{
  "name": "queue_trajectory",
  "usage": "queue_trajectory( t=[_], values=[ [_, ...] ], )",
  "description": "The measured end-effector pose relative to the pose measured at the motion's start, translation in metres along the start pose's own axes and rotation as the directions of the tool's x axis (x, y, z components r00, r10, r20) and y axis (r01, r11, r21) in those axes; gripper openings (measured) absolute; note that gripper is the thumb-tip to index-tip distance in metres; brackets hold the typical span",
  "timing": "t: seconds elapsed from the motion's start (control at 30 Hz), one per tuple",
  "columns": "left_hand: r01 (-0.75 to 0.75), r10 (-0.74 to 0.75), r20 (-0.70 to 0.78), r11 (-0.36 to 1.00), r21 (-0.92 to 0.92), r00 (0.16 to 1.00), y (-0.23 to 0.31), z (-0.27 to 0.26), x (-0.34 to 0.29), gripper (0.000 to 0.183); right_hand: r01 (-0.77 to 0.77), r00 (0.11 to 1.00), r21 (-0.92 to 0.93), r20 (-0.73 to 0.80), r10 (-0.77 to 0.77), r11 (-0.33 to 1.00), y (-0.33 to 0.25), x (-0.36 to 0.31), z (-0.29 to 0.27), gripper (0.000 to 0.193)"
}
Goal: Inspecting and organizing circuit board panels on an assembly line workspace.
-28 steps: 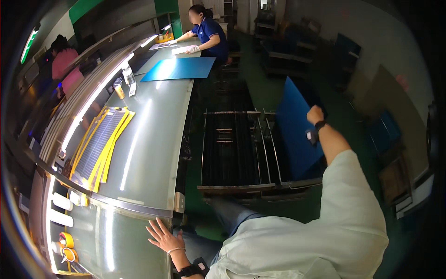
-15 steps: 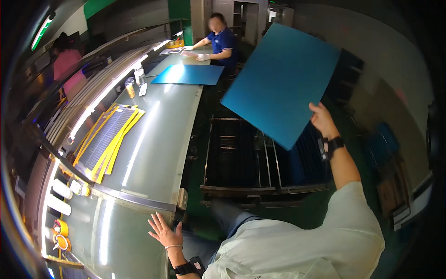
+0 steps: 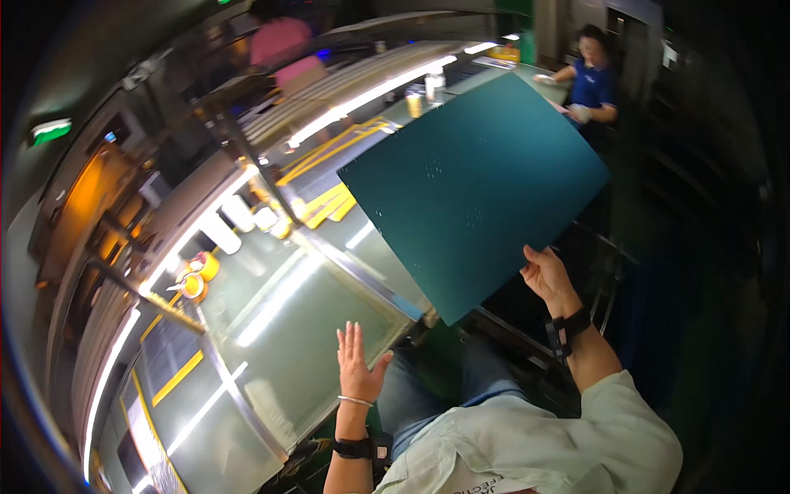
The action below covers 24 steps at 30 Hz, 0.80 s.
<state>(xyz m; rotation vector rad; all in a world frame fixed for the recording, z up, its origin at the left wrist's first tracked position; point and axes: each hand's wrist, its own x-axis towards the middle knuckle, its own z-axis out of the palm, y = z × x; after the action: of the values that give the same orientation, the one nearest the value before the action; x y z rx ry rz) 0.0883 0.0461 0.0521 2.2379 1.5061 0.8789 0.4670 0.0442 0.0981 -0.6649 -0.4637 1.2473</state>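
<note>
A large dark teal-blue rectangular sheet (image 3: 481, 189) is held up in the air, tilted. My right hand (image 3: 544, 276) pinches it at its near right edge, thumb on the face toward me, the other fingers mostly behind. Small rows of pale dots or holes show on its surface. The sheet hangs over the table's far part and covers some of it. My left hand (image 3: 360, 366) is open, fingers stretched out, beside the near edge of the glossy table (image 3: 321, 329), with nothing in it. Whether it touches the table I cannot tell.
Yellow-edged patterned sheets (image 3: 329, 202) lie on the table, with white rolls (image 3: 220, 234) and orange tape rolls (image 3: 194, 285) under a bright light strip. A person in dark blue (image 3: 592, 86) works at the far end. Dark metal racks (image 3: 605, 247) stand at the right.
My view has turned left. The sheet in my right hand has swung left, from above the racks to over the table. My left hand stays open.
</note>
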Motion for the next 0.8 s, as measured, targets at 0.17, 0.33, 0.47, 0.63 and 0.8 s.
queue_trajectory(
  t=[0.17, 0.33, 0.47, 0.63, 0.8],
  values=[
    [0.057, -0.057, 0.001, 0.996, -0.065, 0.998, -0.001, -0.017, -0.012, 0.072, -0.174, 0.983, 0.071, 0.077, 0.169, 0.982, 0.053, 0.009, 0.012, 0.017],
    [0.447, -0.422, 0.293, 0.332, -0.830, 0.858, -0.013, -0.028, -0.029, 0.061, -0.347, 0.937, 0.075, 0.070, 0.342, 0.935, 0.101, -0.021, 0.052, 0.011],
    [0.482, -0.699, 0.233, 0.181, -0.857, 0.676, -0.040, -0.049, -0.061, 0.028, -0.614, 0.782, -0.049, 0.095, 0.616, 0.787, 0.155, -0.051, 0.073, 0.011],
    [0.548, -0.883, 0.094, 0.198, -0.813, 0.459, -0.089, -0.066, -0.113, 0.015, -0.817, 0.285, -0.390, 0.366, 0.886, 0.424, 0.209, -0.071, 0.053, 0.031],
    [0.616, -0.899, 0.278, -0.012, -0.788, 0.339, -0.130, -0.094, -0.168, 0.013, -0.612, 0.197, -0.737, 0.208, 0.958, 0.286, 0.196, -0.070, 0.009, 0.038]
  ],
)
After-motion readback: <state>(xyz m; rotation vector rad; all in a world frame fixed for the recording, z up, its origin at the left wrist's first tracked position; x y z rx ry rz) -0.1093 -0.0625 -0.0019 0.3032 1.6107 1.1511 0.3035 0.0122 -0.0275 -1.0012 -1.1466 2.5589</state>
